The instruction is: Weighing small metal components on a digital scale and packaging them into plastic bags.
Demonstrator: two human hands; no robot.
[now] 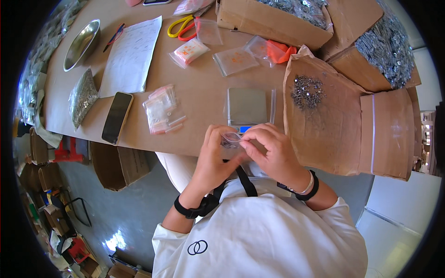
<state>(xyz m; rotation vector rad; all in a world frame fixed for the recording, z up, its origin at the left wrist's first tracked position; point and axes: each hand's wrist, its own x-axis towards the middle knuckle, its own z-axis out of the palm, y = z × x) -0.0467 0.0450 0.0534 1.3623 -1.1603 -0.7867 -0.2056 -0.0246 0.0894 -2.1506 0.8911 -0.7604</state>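
Note:
Near the table's front edge, a small clear plastic bag (231, 138) is held between my two hands. Its mouth bows apart into a loop, and some small dark pieces seem to show inside, too small to name. My left hand (211, 160) grips the bag's left side, its thumb slightly blurred. The fingers of my right hand (272, 150) pinch the right end of the bag's rim. Just beyond my hands lies a small digital scale (247, 106) with a blue display. Right of it, a pile of small metal parts (307, 91) rests in a flattened cardboard box (331, 139).
Flat filled bags (163, 110) lie to the left, then a phone (117, 118) and a bag of metal parts (83, 98). Farther back are a paper sheet (131, 58), a metal bowl (82, 45) and scissors (181, 28). Cardboard boxes (273, 24) of metal parts stand back right.

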